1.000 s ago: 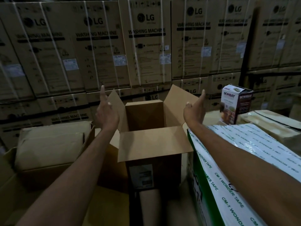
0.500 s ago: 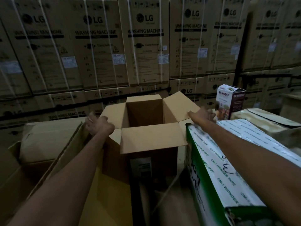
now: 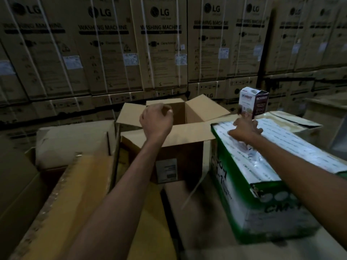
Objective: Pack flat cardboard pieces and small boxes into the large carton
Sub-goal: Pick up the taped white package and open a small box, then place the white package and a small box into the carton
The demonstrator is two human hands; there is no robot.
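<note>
The large brown carton (image 3: 180, 152) stands in the middle with its four flaps folded outward and its inside dark. My left hand (image 3: 155, 120) hovers over its near-left corner, fingers curled, holding nothing. My right hand (image 3: 245, 129) rests with spread fingers on the white top of the green-and-white tape box (image 3: 272, 166) to the carton's right. A small white-and-maroon box (image 3: 253, 104) stands upright just beyond my right hand. Flat cardboard sheets (image 3: 90, 194) lie to the carton's left and in front of it.
A wall of stacked LG washing machine cartons (image 3: 159, 47) closes off the back. A wrapped brown parcel (image 3: 73, 143) sits at the left. Another brown box (image 3: 293, 121) lies behind the tape box at the right.
Both hands came off the carton's side flaps, which now lie folded out. My left hand moved over the carton; my right hand shifted right onto the tape box.
</note>
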